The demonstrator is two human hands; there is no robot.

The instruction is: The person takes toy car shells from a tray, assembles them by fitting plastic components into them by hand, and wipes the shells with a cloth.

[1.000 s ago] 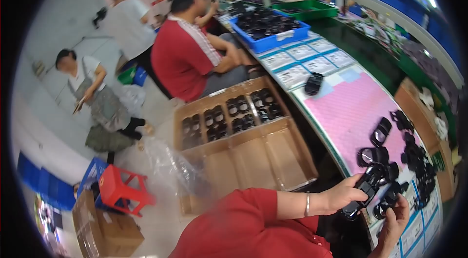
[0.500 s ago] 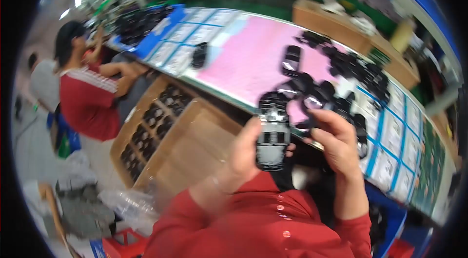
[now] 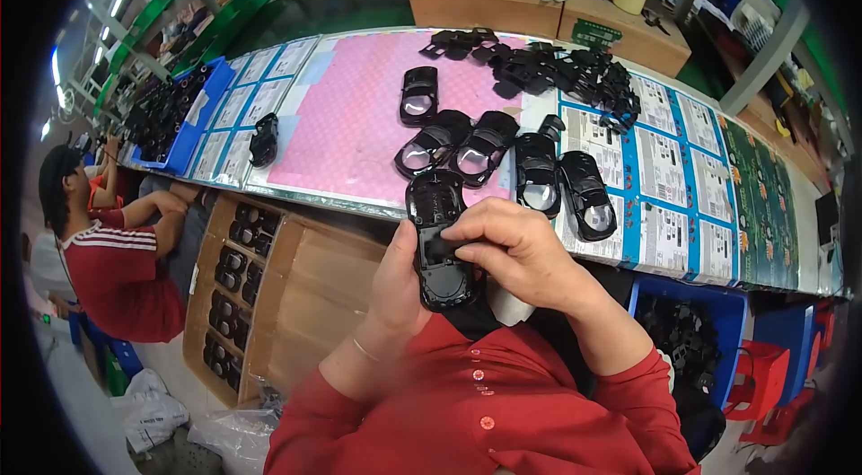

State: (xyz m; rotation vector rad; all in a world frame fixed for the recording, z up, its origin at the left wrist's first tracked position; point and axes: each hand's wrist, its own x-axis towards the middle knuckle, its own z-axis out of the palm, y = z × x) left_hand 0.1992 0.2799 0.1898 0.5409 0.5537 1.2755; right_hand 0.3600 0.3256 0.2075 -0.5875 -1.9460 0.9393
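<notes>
A black toy-car-shaped shell (image 3: 444, 282) lies in my left hand (image 3: 400, 282), its hollow side facing up. My left fingers wrap round its left edge and underside. The thumb and fingertips of my right hand (image 3: 516, 250) are pinched together over the middle of the shell; whatever small part they may hold is hidden. Just beyond, several black car bodies with clear windows, one of them a car body (image 3: 419, 96) standing apart, rest on the pink mat (image 3: 346, 116) and the printed sheets. A heap of small black parts (image 3: 530, 69) lies behind them.
At the left, a cardboard box (image 3: 310, 295) with dividers holds black car pieces, beside a seated co-worker (image 3: 121, 273). A blue crate (image 3: 208, 107) of black parts stands on the table's left end. Another blue bin (image 3: 738, 304) is below the table at right, near red stools (image 3: 761, 376).
The view has swung to the right and now faces the table. The shell has come in front of my body, and my right hand has moved from the parts on the table to the shell.
</notes>
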